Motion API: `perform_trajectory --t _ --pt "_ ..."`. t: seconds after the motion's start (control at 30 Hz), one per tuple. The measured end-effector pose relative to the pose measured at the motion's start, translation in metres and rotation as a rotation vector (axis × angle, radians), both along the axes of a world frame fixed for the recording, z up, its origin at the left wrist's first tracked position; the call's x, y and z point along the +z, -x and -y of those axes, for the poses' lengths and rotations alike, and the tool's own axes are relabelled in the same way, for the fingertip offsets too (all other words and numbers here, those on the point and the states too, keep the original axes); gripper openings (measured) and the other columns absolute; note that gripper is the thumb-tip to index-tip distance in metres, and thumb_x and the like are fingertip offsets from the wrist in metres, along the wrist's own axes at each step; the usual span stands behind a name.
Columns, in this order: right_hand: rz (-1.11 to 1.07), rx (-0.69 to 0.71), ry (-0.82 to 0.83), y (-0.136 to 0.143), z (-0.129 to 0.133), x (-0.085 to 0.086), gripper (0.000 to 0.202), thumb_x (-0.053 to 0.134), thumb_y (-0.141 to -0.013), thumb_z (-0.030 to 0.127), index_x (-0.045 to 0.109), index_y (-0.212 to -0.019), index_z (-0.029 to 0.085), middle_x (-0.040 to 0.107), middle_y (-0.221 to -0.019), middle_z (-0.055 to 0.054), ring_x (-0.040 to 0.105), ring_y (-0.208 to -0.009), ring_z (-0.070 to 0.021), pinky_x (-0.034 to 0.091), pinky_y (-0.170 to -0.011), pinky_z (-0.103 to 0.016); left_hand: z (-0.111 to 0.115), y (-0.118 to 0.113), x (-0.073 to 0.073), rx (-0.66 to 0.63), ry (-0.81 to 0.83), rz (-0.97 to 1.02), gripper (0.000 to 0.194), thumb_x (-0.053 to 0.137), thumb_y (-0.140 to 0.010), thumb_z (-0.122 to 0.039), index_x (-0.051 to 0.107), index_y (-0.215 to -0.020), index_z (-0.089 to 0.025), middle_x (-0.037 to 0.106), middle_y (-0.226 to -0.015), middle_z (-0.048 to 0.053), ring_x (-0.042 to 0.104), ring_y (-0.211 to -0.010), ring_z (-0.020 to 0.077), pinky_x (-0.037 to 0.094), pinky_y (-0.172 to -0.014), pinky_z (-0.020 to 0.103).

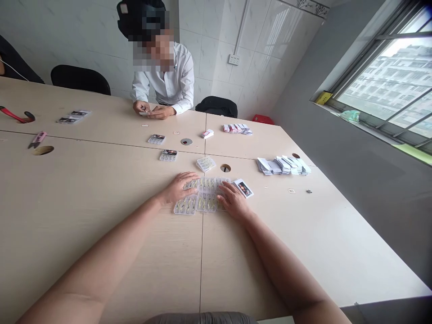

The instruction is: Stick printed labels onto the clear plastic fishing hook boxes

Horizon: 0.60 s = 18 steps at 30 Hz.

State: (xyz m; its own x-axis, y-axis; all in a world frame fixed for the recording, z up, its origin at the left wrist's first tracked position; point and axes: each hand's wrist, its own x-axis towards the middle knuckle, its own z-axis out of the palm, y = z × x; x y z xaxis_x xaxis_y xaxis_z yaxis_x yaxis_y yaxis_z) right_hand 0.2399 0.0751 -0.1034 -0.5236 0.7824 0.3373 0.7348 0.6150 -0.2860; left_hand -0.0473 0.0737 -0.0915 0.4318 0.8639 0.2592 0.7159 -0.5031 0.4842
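Note:
Several clear plastic boxes (206, 202) lie side by side in two rows on the table before me, each with small yellowish items in its compartments, perhaps fishing lures. My left hand (178, 186) rests on the upper left box, its fingers stretched out. On the right-hand boxes lies my right hand (234, 201), fingers spread and partly covering them. Touching or just beside the right hand is a stack of cards (243, 188) with a dark printed picture. Beyond the rows sits a small pile of similar clear boxes (205, 164).
Paper stacks (283, 165) lie to the right on the table (135, 252), near a cable hole (225, 168). Small boxes with dark labels (168, 155) stand ahead. Pink-handled cutters (38, 139) lie at left. Across the table, a person in a white shirt (184, 76) handles a small item.

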Motion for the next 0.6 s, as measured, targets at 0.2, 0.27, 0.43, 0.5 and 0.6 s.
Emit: perform_trajectory --t 0.2,0.27,0.43,0.5,0.6 --pt "0.061 0.061 -0.023 -0.001 0.003 0.004 0.04 0.063 -0.098 0.039 0.059 -0.134 0.022 0.053 -0.148 -0.012 0.054 -0.131 -0.0305 0.045 -0.109 -0.057 0.001 0.01 0.009 -0.11 0.115 -0.067 0.048 0.064 -0.096 -0.036 0.054 -0.141 -0.023 0.045 -0.156 0.013 0.047 -0.138 0.0345 0.04 -0.112 0.061" --pt "0.085 0.107 -0.017 0.0 0.006 0.006 0.041 0.063 -0.098 0.04 0.058 -0.135 0.023 0.05 -0.151 -0.011 0.05 -0.135 -0.0316 0.04 -0.113 -0.059 0.001 0.01 0.01 -0.131 0.148 -0.089 0.05 0.064 -0.096 -0.037 0.053 -0.143 -0.023 0.041 -0.159 0.013 0.043 -0.142 0.0358 0.036 -0.115 0.063" --pt "0.14 0.226 0.025 0.003 0.011 0.008 0.043 0.064 -0.097 0.042 0.059 -0.135 0.023 0.047 -0.154 -0.011 0.045 -0.141 -0.0335 0.034 -0.116 -0.062 0.002 0.009 0.012 -0.141 0.185 -0.13 0.053 0.064 -0.096 -0.039 0.051 -0.145 -0.024 0.038 -0.161 0.013 0.039 -0.145 0.0368 0.031 -0.117 0.065" --pt "0.154 0.25 0.043 0.003 0.011 0.008 0.043 0.064 -0.097 0.042 0.059 -0.135 0.023 0.047 -0.154 -0.011 0.045 -0.14 -0.0335 0.034 -0.116 -0.062 0.003 0.008 0.013 -0.138 0.187 -0.143 0.052 0.064 -0.096 -0.038 0.052 -0.144 -0.024 0.039 -0.161 0.012 0.04 -0.144 0.0366 0.032 -0.116 0.064" --pt "0.166 0.272 0.061 0.002 0.01 0.009 0.043 0.064 -0.097 0.042 0.059 -0.135 0.023 0.048 -0.153 -0.011 0.046 -0.14 -0.0332 0.035 -0.115 -0.062 0.003 0.007 0.013 -0.129 0.189 -0.162 0.05 0.064 -0.096 -0.037 0.053 -0.143 -0.024 0.04 -0.159 0.012 0.042 -0.142 0.0359 0.035 -0.115 0.064"
